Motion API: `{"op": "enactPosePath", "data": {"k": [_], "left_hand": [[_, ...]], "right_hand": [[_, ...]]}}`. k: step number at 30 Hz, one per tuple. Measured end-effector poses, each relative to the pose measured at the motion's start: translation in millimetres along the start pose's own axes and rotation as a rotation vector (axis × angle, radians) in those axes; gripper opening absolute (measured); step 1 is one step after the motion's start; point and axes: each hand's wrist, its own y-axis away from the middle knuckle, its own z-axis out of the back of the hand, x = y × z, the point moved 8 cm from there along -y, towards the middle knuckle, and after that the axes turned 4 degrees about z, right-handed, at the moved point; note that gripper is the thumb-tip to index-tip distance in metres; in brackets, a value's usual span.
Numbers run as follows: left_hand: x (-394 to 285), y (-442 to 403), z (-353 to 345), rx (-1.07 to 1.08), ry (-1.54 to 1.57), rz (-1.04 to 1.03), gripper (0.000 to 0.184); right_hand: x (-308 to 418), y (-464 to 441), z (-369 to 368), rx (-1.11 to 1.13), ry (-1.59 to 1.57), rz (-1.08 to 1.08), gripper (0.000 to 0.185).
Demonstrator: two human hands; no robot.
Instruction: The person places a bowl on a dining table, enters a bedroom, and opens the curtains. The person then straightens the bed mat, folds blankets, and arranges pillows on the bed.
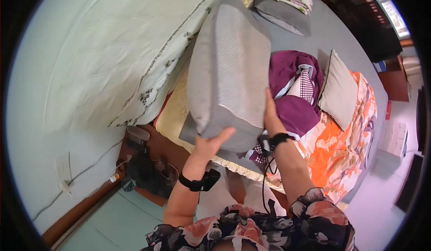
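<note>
Two-hand grip holding grey cushion (238, 67); L hand (208, 147) w/ thumb spread, R hand (271, 116) along rt side.

Behind the left fingers (223, 136): black wrist strap (191, 183), dark boxy module (210, 179) attached. Behind the right fingers (269, 103): black wristband (279, 139), compact black device (266, 145), black cable (264, 186) trailing toward the torso. Farther back from both: dark floral top (251, 226), coral and greyish blooms, short ruffled sleeves (316, 204).

No readable text, labels, brands, numbers or signs in view. Small white-and-yellow item (115, 178), lower left: any print too small to make out. White box (396, 138), far right: likewise nothing legible.
</note>
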Motion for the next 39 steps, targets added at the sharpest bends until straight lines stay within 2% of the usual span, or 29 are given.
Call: {"op": "enactPosePath", "data": {"k": [2, 3, 5, 6, 8, 9, 10, 11, 12, 13, 15, 17, 20, 21, 22, 24, 25, 26, 27, 28, 29, 30, 31, 32, 33, 34, 35, 36, 39], "left_hand": [[-40.2, 20.4, -38.1, 0.239, -0.084, -0.127, 0.035], [-51.8, 23.2, -45.6, 0.219, -0.081, -0.124, 0.035], [-91.1, 46.1, -76.8, 0.363, -0.371, -0.561, 0.032], [-79.5, 52.8, -84.3, 0.342, -0.376, -0.550, 0.032], [-34.7, 62.1, -116.2, 0.554, -0.051, -0.280, 0.032], [-33.7, 66.3, -123.5, 0.538, -0.050, -0.279, 0.032], [-20.5, 69.1, -137.2, 0.626, 0.016, -0.097, 0.034], [-7.1, 72.4, -152.7, 0.712, 0.083, 0.082, 0.036], [5.8, 70.6, -163.0, 0.700, 0.085, 0.077, 0.036], [20.6, 73.3, -178.9, 0.779, -0.050, -0.074, 0.040], [25.6, 76.8, -210.7, 0.852, -0.180, -0.214, 0.044], [35.0, 56.7, -234.6, 0.738, 0.129, 0.326, 0.054], [96.2, 16.4, -263.5, 0.634, 0.140, 0.089, 0.051], [113.2, 11.0, -263.7, 0.771, -0.232, 0.177, 0.050], [135.1, 9.5, -256.7, 0.895, -0.609, 0.265, 0.050], [150.8, -9.7, -195.9, 0.607, -0.601, 0.089, 0.048], [163.3, -24.3, -143.8, 0.375, -0.654, 0.022, 0.044], [168.2, -33.5, -85.4, 0.140, -0.709, 0.225, 0.042], [160.1, -36.9, -19.0, -0.180, -0.835, -0.028, 0.037], [162.0, -43.0, 41.7, -0.411, -1.059, -0.131, 0.033], [168.6, -53.1, 102.1, -0.448, -1.016, 0.222, 0.034], [147.7, -48.9, 129.2, -0.577, -1.266, 0.314, 0.037], [158.5, -53.2, 154.4, -0.545, -1.381, 0.285, 0.042], [173.7, -58.9, 171.5, -0.512, -1.490, 0.254, 0.047], [173.0, -61.7, 174.3, -0.500, -1.479, 0.252, 0.047], [173.9, -65.8, 172.9, -0.385, -1.475, 0.322, 0.046], [178.1, -68.3, 172.1, -0.270, -1.471, 0.391, 0.047], [178.5, -68.2, 175.1, -0.261, -1.463, 0.394, 0.047], [186.6, -71.7, 175.1, -0.095, -1.566, 0.355, 0.039]], "right_hand": [[59.6, 45.0, 0.7, 0.004, -0.018, 0.122, 0.062], [92.7, 55.6, 10.6, 0.003, 0.028, 0.217, 0.059], [160.7, 81.1, 37.4, -0.018, 0.099, 0.436, 0.052], [194.6, 102.4, 47.5, -0.034, 0.121, 0.562, 0.050], [237.8, 140.5, 57.8, -0.031, 0.083, 0.523, 0.043], [266.1, 140.4, 99.6, -0.139, 0.229, 0.657, 0.044], [288.9, 145.4, 131.2, -0.242, 0.378, 0.795, 0.047], [292.3, 182.3, 117.2, -0.247, 0.308, 0.797, 0.047], [297.1, 196.7, 131.9, -0.270, 0.228, 0.765, 0.047], [301.9, 211.4, 146.3, -0.295, 0.146, 0.734, 0.046], [319.8, 210.1, 204.0, -0.312, 0.039, 0.731, 0.046], [333.7, 215.1, 243.1, -0.368, 0.120, 0.863, 0.042], [338.8, 197.1, 321.0, -0.502, 0.132, 0.976, 0.037], [333.4, 190.4, 339.8, -0.535, 0.122, 0.984, 0.036], [325.6, 185.8, 355.4, -0.758, 0.466, 0.831, 0.041], [319.8, 175.6, 384.5, -0.955, 0.816, 0.661, 0.047], [325.4, 163.2, 392.3, -1.005, 1.193, 0.751, 0.050], [323.7, 156.7, 385.6, -1.044, 1.578, 0.818, 0.054], [316.9, 170.2, 341.1, -1.074, 1.667, 0.931, 0.046], [300.4, 153.8, 326.7, -0.837, 1.449, 1.043, 0.041], [284.8, 137.1, 310.7, -0.604, 1.221, 1.136, 0.037], [257.8, 131.7, 245.5, -0.279, 1.375, 1.137, 0.034], [216.8, 123.4, 186.6, -0.086, 0.931, 0.751, 0.031], [178.6, 113.7, 134.5, 0.072, 0.882, 0.574, 0.028], [146.9, 99.6, 89.4, 0.248, 1.039, 0.600, 0.026], [113.8, 98.4, 38.0, 0.377, 0.967, 0.490, 0.024], [87.4, 96.6, -12.3, 0.543, 1.016, 0.477, 0.022], [60.5, 78.0, -42.8, 0.693, 1.064, 0.491, 0.022], [1.3, 32.0, -125.6, 0.803, 1.097, 0.328, 0.029]]}}
